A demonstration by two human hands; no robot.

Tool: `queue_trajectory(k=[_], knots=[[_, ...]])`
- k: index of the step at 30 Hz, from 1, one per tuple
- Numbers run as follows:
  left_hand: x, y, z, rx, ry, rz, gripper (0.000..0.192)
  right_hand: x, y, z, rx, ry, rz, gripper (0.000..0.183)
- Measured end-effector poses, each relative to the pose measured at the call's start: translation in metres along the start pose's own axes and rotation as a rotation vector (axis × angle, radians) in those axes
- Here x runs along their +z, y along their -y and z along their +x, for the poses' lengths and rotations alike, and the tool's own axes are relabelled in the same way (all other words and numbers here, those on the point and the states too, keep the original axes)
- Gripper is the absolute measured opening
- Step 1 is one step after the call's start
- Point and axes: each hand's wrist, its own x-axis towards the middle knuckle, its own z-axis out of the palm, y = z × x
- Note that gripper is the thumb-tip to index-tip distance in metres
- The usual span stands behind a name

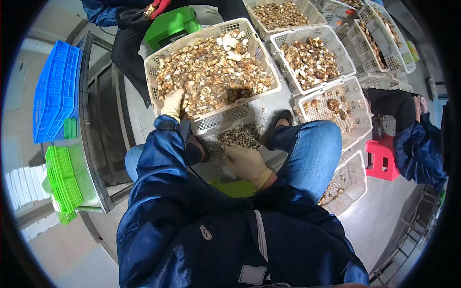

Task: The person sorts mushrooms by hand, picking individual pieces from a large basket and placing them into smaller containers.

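Observation:
A large white plastic crate (236, 106) holds a thick layer of small brown and cream mushrooms (212, 77). My left hand (173, 103), in a pale rubber glove, reaches into its near left corner, fingertips among the mushrooms; whether it grips one cannot be told. My right hand (246, 166), gloved alike, hovers between my knees with its fingers curled; what it may hold is hidden. Just beyond it, a heap of dark trimmings (240, 136) lies on the floor. Part of a green stool (234, 188) shows beneath me.
More white crates with mushrooms stand at the right, one (313, 89) beside the large crate. A co-worker with red gloves (160, 8) sits beyond, near a green stool (171, 27). Another person sits at the right by a red stool (382, 158). Blue crates (56, 93) rest on a metal table at the left.

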Motion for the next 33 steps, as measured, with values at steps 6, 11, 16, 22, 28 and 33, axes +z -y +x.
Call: queue_trajectory(k=[6,11,16,22,28,33], knots=[[0.016,-0.013,-0.015,0.742,-0.277,0.891,0.027,0.001,0.006,-0.004,0.054,0.02,0.011,0.012],[0.107,-0.06,-0.02,1.028,-0.159,0.876,0.022,0.0,0.003,-0.004,0.1,0.083,-0.004,0.014],[0.205,-0.076,0.013,1.076,-0.173,0.928,0.035,-0.007,-0.001,-0.007,0.053,0.067,0.019,0.014],[0.228,-0.073,0.031,1.014,-0.266,1.093,0.033,-0.016,-0.002,-0.007,0.004,0.006,0.035,0.011],[0.193,-0.083,0.002,0.563,0.122,0.318,0.034,-0.018,-0.007,-0.013,-0.036,-0.043,0.081,0.012],[0.136,-0.084,-0.092,0.114,0.63,-0.453,0.027,-0.033,-0.002,-0.011,0.031,-0.073,0.054,0.014]])
